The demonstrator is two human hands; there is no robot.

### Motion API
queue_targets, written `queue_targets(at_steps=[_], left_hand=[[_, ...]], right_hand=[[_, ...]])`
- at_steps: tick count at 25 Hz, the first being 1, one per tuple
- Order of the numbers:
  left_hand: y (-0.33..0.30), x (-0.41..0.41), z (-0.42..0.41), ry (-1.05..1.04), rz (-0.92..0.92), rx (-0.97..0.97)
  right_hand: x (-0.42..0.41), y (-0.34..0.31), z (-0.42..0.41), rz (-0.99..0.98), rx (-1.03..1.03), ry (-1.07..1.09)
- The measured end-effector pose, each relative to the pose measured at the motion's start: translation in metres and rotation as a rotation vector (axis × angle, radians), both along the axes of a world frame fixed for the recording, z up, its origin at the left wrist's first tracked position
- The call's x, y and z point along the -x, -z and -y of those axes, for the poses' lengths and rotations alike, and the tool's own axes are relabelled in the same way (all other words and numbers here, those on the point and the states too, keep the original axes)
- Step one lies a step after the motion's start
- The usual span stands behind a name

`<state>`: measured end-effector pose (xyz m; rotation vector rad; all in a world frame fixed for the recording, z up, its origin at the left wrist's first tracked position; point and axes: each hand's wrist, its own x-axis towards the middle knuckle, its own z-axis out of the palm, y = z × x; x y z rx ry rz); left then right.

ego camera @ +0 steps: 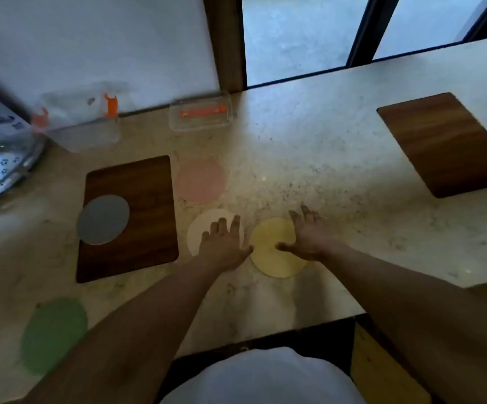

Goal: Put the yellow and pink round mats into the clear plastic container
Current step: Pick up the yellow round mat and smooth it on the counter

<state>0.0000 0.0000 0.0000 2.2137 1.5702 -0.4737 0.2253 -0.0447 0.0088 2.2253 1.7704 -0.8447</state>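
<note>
The yellow round mat lies flat on the pale stone counter near the front edge. My right hand is spread over its right side, thumb on the mat, fingers apart. My left hand rests open on a white round mat just left of the yellow one. The pink round mat lies flat farther back, untouched. The clear plastic container with orange clips stands at the back left by the wall. Its clear lid with an orange strip lies to the right of it.
A dark wooden board left of the mats carries a grey round mat. A green round mat lies at the front left. A second wooden board sits at the right. A glass bowl stands at far left.
</note>
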Motion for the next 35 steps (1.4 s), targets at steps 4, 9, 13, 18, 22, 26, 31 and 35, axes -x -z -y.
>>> queue_targets(at_steps=[4,9,13,18,22,26,31,35], left_hand=[[0.013,-0.017,0.022,-0.172,0.073,-0.018],[0.028,-0.032,0.054,-0.234,0.125,0.064],[0.026,-0.041,0.059,-0.195,0.147,0.049],[0.022,-0.054,0.065,-0.505,0.338,0.159],[0.012,-0.059,0.055,-0.865,0.491,0.229],[0.011,-0.049,0.045,-0.95,0.559,0.216],[0.005,-0.032,0.037,-1.144,0.729,0.303],[0.0,-0.015,0.021,-1.253,0.827,0.33]], right_hand=[[-0.003,0.012,0.005,0.027,-0.096,-0.076],[0.003,0.022,0.015,0.06,-0.156,-0.025],[0.01,0.026,0.024,0.074,-0.141,0.109],[0.021,0.027,0.034,0.036,-0.144,0.298],[0.018,0.027,0.03,-0.147,-0.159,0.49],[0.016,0.027,0.032,-0.233,-0.291,0.633],[0.026,0.021,0.029,-0.327,-0.41,0.712],[0.046,0.006,0.01,-0.473,-0.507,0.652]])
